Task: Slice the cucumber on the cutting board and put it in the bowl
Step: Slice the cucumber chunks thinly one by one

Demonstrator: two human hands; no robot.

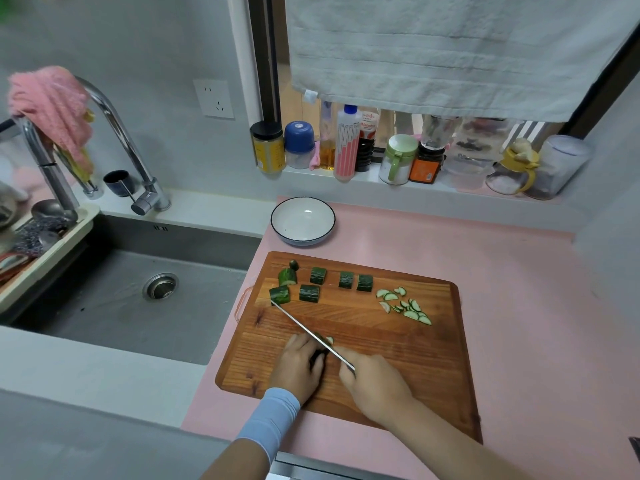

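The cucumber piece (318, 356) is held by the curled left hand (296, 365); the knife (304, 329), gripped by the right hand (375, 386), should be kept vertical.

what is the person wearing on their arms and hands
A light blue sleeve covers the left forearm down to the wrist. The left hand and right hand are ungloved, with no ring or watch showing. The right forearm has no sleeve.

No legible text; only blurred, unreadable print on red-labelled bottle (367, 125) and orange-labelled jar (425, 170) along the windowsill (301, 174).
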